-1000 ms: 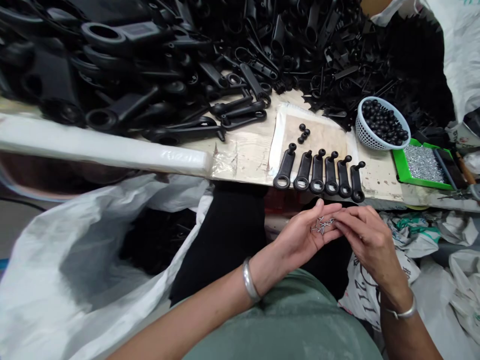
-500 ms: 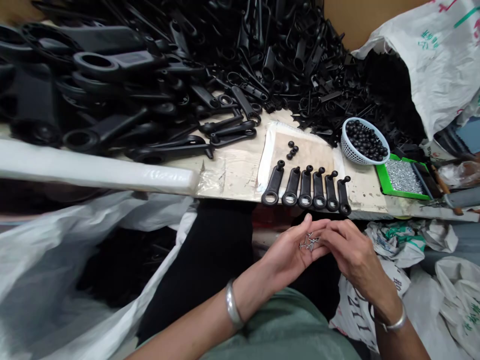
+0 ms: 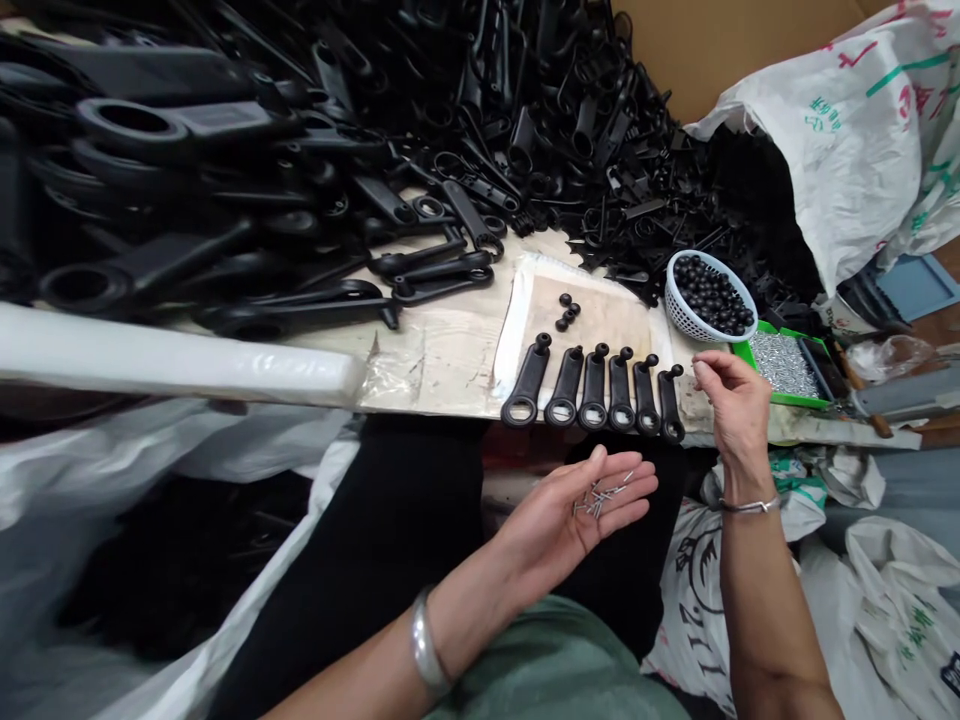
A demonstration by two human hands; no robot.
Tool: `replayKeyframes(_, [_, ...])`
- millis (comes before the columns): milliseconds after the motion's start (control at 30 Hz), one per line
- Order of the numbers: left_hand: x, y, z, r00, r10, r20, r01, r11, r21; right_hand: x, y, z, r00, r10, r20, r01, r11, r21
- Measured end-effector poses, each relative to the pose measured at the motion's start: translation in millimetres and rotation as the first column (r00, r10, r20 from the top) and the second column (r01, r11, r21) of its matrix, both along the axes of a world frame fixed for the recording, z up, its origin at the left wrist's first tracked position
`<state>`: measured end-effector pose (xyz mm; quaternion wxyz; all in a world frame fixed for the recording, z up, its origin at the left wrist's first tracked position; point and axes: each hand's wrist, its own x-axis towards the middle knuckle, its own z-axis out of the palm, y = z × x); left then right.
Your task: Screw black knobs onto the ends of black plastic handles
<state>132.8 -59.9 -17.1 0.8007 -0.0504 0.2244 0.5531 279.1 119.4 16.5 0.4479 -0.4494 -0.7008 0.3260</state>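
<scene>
My left hand (image 3: 551,525) lies palm up in front of the table edge, its fingers stretched out and a small heap of silver screws (image 3: 598,500) resting in it. My right hand (image 3: 739,405) is over the table edge, thumb and fingertips pinched together; what they hold, if anything, is too small to make out. Just left of those fingertips lies the rightmost black crank arm (image 3: 669,405). It ends a row of several black crank arms (image 3: 592,388), ring ends towards me, small knobs at the far ends. Beyond them sit several loose black balls (image 3: 568,312) on a whitish cloth (image 3: 517,300).
A pale blue basket (image 3: 679,310) of black balls and a green tray (image 3: 791,398) of small silver hardware stand at right. Black plastic parts (image 3: 450,100) pile up behind. A white wrapped bar (image 3: 172,350) lies along the left edge. White sacks (image 3: 855,150) flank the table.
My right hand has left my left palm and moved up and right to the end of the crank row. My left hand stays low, its palm now uncovered. The view has shifted slightly right.
</scene>
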Motion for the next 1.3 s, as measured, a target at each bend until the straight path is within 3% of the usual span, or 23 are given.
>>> replayKeyframes(233, [-0.4, 1.7, -5.5, 1.0, -0.011, 0.019, 0.01, 1.0, 0.022, -3.6, 3.9, -5.1, 0.999, 0.035, -0.023, -0.037, 0.993, -0.114])
replayKeyframes(633, [-2.1, 1.5, -5.7, 1.0, 0.0, 0.025, -0.001, 1.0, 0.009, -2.9, 3.3, -4.7, 0.993, 0.086, 0.084, -0.081, 0.995, -0.056])
replayKeyframes(833, [-4.8, 0.3, -5.6, 0.999, 0.003, 0.046, -0.006, 0.998, 0.066, 13.9, -29.7, 12.6, 0.987, 0.045, 0.154, -0.052, 0.998, 0.038])
replayKeyframes(967, [-6.4, -1.1, -2.6, 0.995, -0.012, 0.103, -0.001, 0.992, 0.123, 23.4, -72.6, 23.4, 0.942, 0.18, 0.285, -0.209, 0.975, 0.072])
replayKeyframes(1100, [-4.6, -1.6, -1.2, 0.989, -0.002, 0.15, -0.016, 0.993, 0.121, 19.0, -101.7, 23.3, 0.842, 0.336, 0.423, -0.417, 0.902, 0.113])
replayKeyframes(1200, [-3.5, -1.9, -0.1, 0.989, 0.013, 0.15, -0.026, 0.996, 0.087, 13.4, -108.0, 18.7, 0.791, 0.371, 0.486, -0.482, 0.867, 0.123])
replayKeyframes(1300, [-4.1, -2.4, 1.1, 0.99, 0.028, 0.137, -0.039, 0.996, 0.077, 11.0, -108.3, 16.1, 0.773, 0.323, 0.546, -0.482, 0.859, 0.174])
